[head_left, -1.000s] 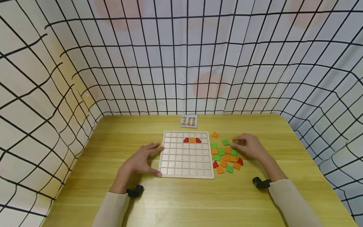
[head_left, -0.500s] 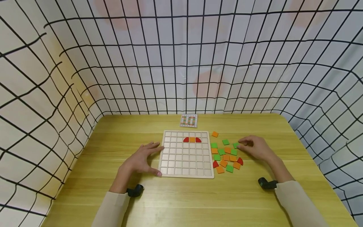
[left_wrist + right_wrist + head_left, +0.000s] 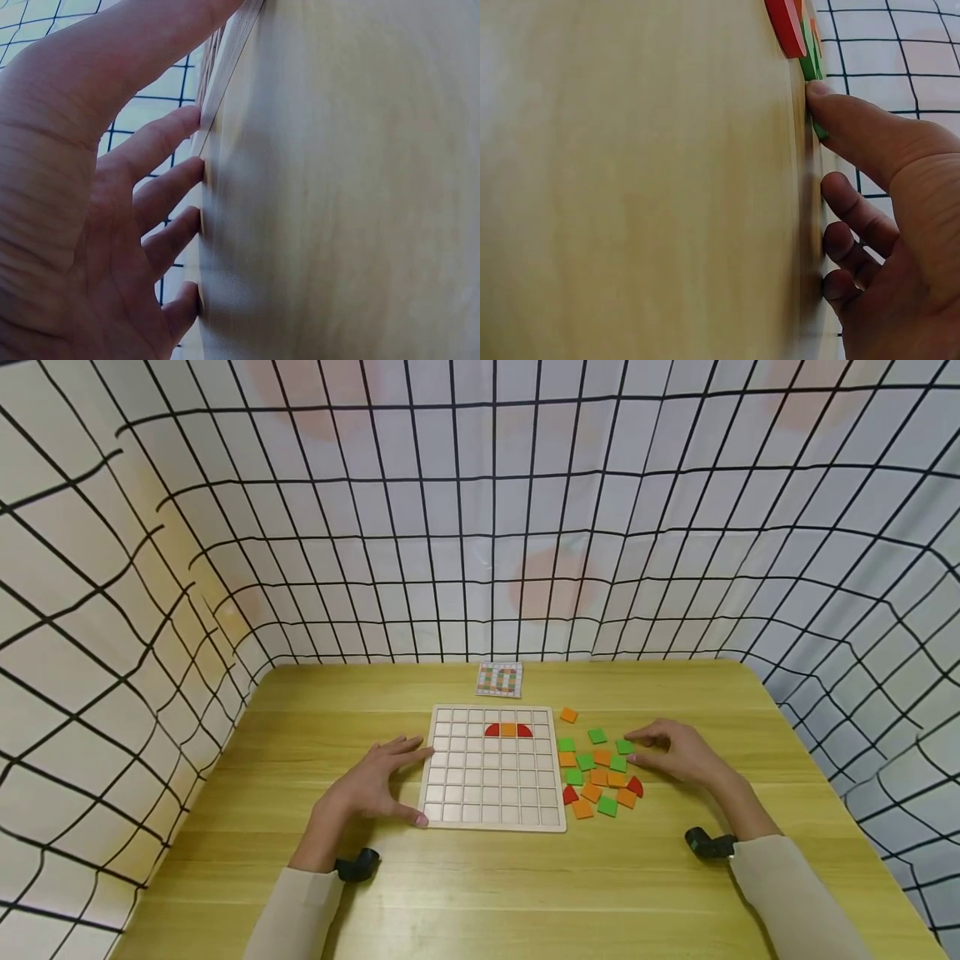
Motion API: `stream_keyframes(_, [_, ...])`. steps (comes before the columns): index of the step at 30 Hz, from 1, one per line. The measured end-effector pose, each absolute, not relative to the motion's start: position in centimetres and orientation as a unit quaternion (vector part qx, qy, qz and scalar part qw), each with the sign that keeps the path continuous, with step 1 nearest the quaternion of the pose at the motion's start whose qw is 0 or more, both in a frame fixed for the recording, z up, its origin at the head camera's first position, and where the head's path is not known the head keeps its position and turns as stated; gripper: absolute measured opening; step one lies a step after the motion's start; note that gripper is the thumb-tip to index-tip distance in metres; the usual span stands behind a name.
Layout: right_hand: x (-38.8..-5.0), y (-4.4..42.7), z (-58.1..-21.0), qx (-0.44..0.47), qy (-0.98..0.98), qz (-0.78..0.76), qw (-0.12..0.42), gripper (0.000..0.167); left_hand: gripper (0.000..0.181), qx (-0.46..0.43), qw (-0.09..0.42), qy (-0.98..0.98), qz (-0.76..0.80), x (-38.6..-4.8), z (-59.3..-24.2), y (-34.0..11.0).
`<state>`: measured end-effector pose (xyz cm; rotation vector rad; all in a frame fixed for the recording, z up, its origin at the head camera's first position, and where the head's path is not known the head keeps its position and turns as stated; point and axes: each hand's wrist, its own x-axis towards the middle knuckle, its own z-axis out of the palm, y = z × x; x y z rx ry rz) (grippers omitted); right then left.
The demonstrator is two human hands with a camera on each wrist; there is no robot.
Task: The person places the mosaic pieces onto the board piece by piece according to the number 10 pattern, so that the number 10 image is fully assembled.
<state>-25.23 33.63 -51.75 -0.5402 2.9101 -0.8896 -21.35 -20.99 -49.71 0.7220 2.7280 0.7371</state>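
Observation:
A pale square board (image 3: 495, 777) with a grid of cells lies mid-table. Two red rounded tiles (image 3: 492, 730) flank an orange square tile (image 3: 508, 730) on it. My left hand (image 3: 371, 785) is spread along its left side, index tip at the edge and thumb at the near corner. In the left wrist view those fingers (image 3: 169, 187) stand apart. My right hand (image 3: 678, 753) hovers low by a green square tile (image 3: 624, 747), index tip and thumb parted at its right side. The right wrist view has the thumb (image 3: 855, 124) partly covering green; the index finger is hidden.
Loose green, orange and red tiles (image 3: 597, 778) lie flat to the right of the board. Behind the board is a small patterned card (image 3: 499, 680). White sheeting with black grid lines (image 3: 491, 535) surrounds the wooden table (image 3: 480, 885) at the back and sides.
My right hand has moved right, and the green tile now shows at its fingertips. Over the last half second its thumb has parted a little from the index finger. My left hand keeps still.

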Motion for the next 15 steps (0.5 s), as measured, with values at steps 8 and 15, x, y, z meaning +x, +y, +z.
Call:
stream_keyframes(8, [-25.33,33.64,-51.78,-0.169,0.940,-0.294,0.026,0.037,0.113,0.247,0.110,0.929,0.254,-21.25,-49.59,-21.00])
stream_keyframes(15, [-25.31,33.81,-51.87,-0.162,0.941,-0.297,0.024,0.035,0.113,0.249,0.106,0.928,0.254,-21.33,-49.76,-20.96])
